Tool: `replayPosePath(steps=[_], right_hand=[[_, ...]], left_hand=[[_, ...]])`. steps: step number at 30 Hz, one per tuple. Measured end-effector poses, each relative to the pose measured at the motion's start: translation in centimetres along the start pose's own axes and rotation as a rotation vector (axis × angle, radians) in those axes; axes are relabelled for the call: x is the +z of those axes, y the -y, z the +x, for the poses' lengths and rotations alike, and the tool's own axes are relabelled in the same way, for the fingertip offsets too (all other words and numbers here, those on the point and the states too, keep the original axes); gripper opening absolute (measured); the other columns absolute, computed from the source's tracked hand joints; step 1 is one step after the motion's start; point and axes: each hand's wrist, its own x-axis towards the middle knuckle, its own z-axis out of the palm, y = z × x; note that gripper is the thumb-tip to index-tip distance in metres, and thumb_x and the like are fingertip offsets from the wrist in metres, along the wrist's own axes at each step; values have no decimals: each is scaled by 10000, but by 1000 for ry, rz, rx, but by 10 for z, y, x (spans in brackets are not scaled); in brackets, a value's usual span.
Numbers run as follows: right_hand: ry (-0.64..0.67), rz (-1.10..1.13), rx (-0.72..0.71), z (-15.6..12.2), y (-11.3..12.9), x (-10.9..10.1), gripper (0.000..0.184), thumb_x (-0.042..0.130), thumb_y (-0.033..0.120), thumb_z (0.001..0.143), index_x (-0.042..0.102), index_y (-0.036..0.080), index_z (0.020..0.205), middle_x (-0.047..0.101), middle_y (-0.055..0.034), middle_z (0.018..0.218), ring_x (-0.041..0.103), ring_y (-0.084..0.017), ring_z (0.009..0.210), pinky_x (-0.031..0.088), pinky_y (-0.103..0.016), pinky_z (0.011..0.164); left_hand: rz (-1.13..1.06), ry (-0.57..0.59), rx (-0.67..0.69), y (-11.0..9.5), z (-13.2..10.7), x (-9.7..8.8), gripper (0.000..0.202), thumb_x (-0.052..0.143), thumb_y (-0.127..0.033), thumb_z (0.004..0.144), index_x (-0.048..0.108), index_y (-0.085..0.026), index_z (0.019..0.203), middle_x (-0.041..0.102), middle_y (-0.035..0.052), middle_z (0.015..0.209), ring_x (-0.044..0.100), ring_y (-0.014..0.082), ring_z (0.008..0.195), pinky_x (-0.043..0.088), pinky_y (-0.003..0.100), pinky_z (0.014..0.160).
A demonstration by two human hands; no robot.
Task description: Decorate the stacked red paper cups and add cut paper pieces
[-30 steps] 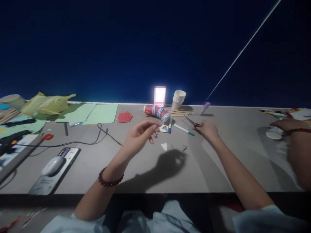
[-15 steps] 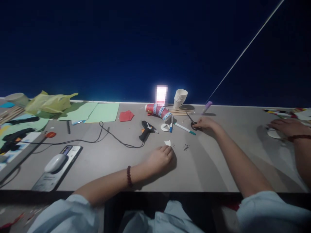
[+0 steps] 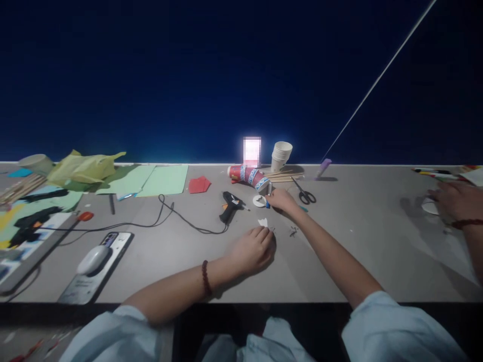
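My left hand (image 3: pixel 253 248) rests on the grey table (image 3: pixel 339 231) with its fingers curled, just below a small white paper scrap (image 3: pixel 263 221). My right hand (image 3: pixel 281 200) reaches forward over the blue marker (image 3: pixel 267 199) and the teal-capped pen, fingers bent down on them; what it grips is hidden. A white paper disc (image 3: pixel 259 201) lies just left of it. The black scissors (image 3: pixel 305 192) lie free on the table to the right. A black glue gun (image 3: pixel 230 204) sits left of the disc, its cable trailing away.
Red patterned cups (image 3: pixel 249 176) lie on their side by a white cup stack (image 3: pixel 281 155) and wooden sticks. Green paper sheets (image 3: pixel 158 179), a red paper piece (image 3: pixel 198 184) and a phone (image 3: pixel 100 257) lie left. Another person's hand (image 3: pixel 455 201) works at the right edge.
My right hand let go of the scissors and moved left onto the markers. My left hand came down from the air to the table near the paper scrap.
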Motion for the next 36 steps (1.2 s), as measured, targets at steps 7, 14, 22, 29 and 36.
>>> replayPosePath(steps=[7,14,22,29,36], right_hand=[[-25,350,0,-19,-12,-11,368,543,337,813,543,188,476,493,-9,349,506,-131,374,370,-229,408],[181,964,-100,-76,-20,-2,284,678,434,715,571,173,684,637,-6,555,542,-89,388,412,-183,335],[413,1151,-104,-119,-9,22,309,753,348,664,528,206,821,571,89,494,508,-76,374,403,-160,349],[184,1152,-160,-159,-13,11,358,711,506,755,543,190,772,571,57,523,458,-55,376,310,-170,365],[75,1223,-130,-205,-8,-17,302,747,494,732,589,237,756,556,25,518,457,-99,371,299,-242,348]], left_hand=[[-363,-93,-144,15,6,-10,282,484,-213,912,564,-183,1180,661,113,1126,630,215,1022,515,366,881],[-657,-249,-459,19,12,-19,257,629,-373,865,602,-177,1031,633,51,918,591,169,801,491,316,725],[-624,-75,-434,9,0,-24,279,482,-439,952,602,-188,928,639,21,804,569,161,717,420,276,661],[-391,-70,-209,-3,-1,-37,344,321,-400,1003,548,-201,838,580,5,673,515,145,577,358,261,566],[-172,-238,49,-29,-1,-80,378,263,-405,1021,472,-212,772,525,0,621,462,130,514,327,263,494]])
